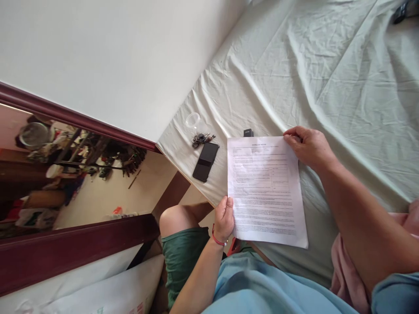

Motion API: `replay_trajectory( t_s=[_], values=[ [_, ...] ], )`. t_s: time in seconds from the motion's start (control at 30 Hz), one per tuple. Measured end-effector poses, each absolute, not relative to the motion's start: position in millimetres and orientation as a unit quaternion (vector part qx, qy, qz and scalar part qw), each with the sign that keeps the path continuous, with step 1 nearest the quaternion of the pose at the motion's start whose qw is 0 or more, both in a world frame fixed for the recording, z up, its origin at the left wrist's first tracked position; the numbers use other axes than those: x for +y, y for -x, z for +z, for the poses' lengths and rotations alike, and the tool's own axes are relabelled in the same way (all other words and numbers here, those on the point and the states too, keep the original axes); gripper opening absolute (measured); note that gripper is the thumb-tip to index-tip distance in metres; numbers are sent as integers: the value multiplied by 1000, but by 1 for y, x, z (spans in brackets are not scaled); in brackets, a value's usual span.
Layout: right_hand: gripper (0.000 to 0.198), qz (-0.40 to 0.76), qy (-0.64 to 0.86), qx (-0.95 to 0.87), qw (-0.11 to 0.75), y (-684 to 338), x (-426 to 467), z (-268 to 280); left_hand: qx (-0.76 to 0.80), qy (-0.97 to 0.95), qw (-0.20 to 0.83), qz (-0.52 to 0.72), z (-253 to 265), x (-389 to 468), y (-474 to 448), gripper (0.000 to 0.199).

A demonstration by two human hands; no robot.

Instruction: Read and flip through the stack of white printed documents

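Note:
A white sheet of paper [262,192] covered in small printed lines, with a heading at its top and a boxed part at the right, is held up in front of me. My left hand [224,219] pinches its lower left edge, thumb on the printed face. At the top right corner my right hand [309,146] grips the paper between thumb and fingers. Whether more sheets lie behind it I cannot tell. A small black object [248,132] pokes out behind the paper's top edge, mostly hidden.
A pale, wrinkled sheet [327,87] covers the bed-like surface. Left of the paper lie a dark phone [206,162], a tangle of small dark items [201,139] and a clear round lid [193,120]. A maroon-framed opening [81,126] in the white wall shows cluttered shelves.

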State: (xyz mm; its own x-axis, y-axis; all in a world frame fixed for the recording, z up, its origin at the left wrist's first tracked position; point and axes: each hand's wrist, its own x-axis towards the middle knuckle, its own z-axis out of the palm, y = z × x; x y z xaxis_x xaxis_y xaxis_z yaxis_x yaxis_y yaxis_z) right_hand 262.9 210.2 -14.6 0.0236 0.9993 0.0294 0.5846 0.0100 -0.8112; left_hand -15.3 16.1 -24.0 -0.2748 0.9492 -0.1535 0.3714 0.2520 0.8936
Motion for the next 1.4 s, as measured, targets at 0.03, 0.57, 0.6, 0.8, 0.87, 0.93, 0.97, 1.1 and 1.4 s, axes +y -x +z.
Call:
replay_trajectory(
  t_s=[0.03, 0.57, 0.6, 0.8, 0.87, 0.93, 0.97, 1.1, 1.4],
  values=[
    [19, 309, 637, -618, 341, -262, 210, -14, 696, -472, 374, 390, -24, 16, 16, 57],
    [19, 349, 622, -586, 384, -264, 207, -13, 699, -474, 373, 385, -24, 16, 17, 56],
    [18, 345, 622, -584, 392, -264, 206, -12, 699, -472, 374, 385, -24, 15, 17, 56],
    [12, 332, 627, -570, 414, -260, 207, -10, 696, -485, 366, 383, -24, 13, 16, 55],
    [12, 316, 627, -574, 422, -260, 208, -12, 693, -487, 366, 386, -25, 14, 15, 56],
    [13, 284, 620, -588, 435, -260, 208, -14, 695, -484, 363, 390, -26, 14, 15, 56],
    [13, 269, 614, -597, 441, -260, 208, -15, 696, -482, 361, 392, -26, 14, 15, 55],
    [12, 241, 582, -617, 472, -258, 207, -14, 694, -482, 357, 398, -28, 13, 15, 55],
    [16, 618, 299, -515, 513, -270, 190, 19, 678, -482, 366, 416, -28, 15, 16, 54]
  ],
)
